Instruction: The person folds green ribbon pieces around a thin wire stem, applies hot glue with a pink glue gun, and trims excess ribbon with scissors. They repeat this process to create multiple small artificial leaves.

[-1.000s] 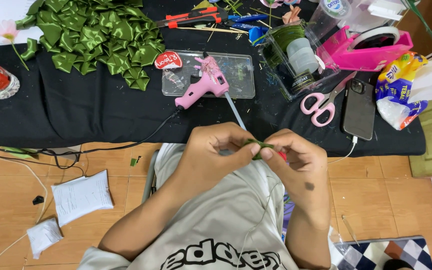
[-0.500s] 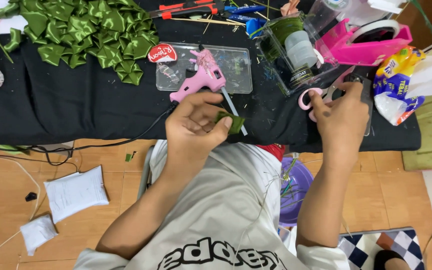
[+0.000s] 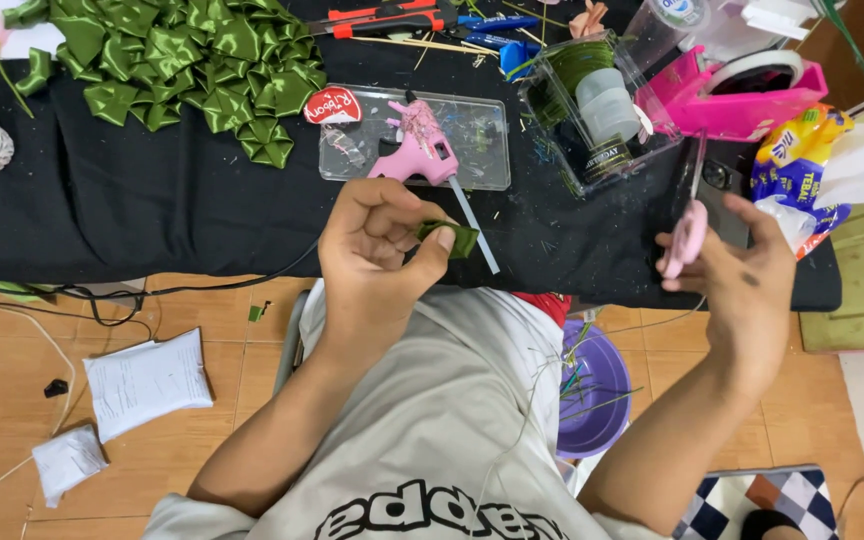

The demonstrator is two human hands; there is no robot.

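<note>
Folded green ribbon piece pinched in my left hand, pink scissors gripped in my right.

My left hand (image 3: 377,250) has its fingers (image 3: 439,243) narrowed around the folded green ribbon piece (image 3: 449,237); beyond them lies the pink glue gun (image 3: 417,155) on its clear tray (image 3: 487,140). My right hand (image 3: 737,280) fingers wrap the pink scissors (image 3: 687,225) over the black desk (image 3: 172,200), well apart from the ribbon piece.

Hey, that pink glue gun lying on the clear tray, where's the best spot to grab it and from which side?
Grip the pink glue gun by its handle, the thick part angling toward the table's near edge. Come from the near side with the left hand: the nozzle seems to point away, and the cord trails off the handle's end.
</note>
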